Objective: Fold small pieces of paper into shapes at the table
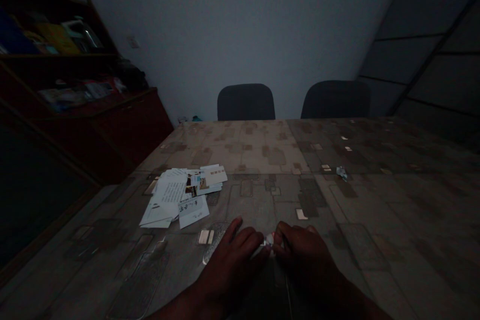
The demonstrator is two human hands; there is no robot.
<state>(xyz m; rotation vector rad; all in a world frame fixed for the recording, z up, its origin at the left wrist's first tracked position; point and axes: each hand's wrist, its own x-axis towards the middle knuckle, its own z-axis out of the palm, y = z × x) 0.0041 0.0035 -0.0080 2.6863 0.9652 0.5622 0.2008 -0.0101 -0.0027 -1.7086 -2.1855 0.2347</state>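
Observation:
Close to the table's near edge, my left hand (240,247) and my right hand (302,247) meet almost fingertip to fingertip. Between them shows a small, pale, shiny piece (268,240), perhaps paper or film; its kind is too dark to make out. My left fingers are closed on its left side, with one finger raised apart from the others. On the other side, my right thumb and fingers pinch it, their grip partly hidden. Beyond my left hand lies a loose, overlapping pile of white printed cards (170,192), some with pictures and dark writing.
A crumpled pale scrap (341,173) lies on the patterned tablecloth (375,210) to the right. Two dark chairs (245,102) stand behind the table's far edge, against the wall. A wooden cabinet (127,130) with filled shelves is at left. The room is dim.

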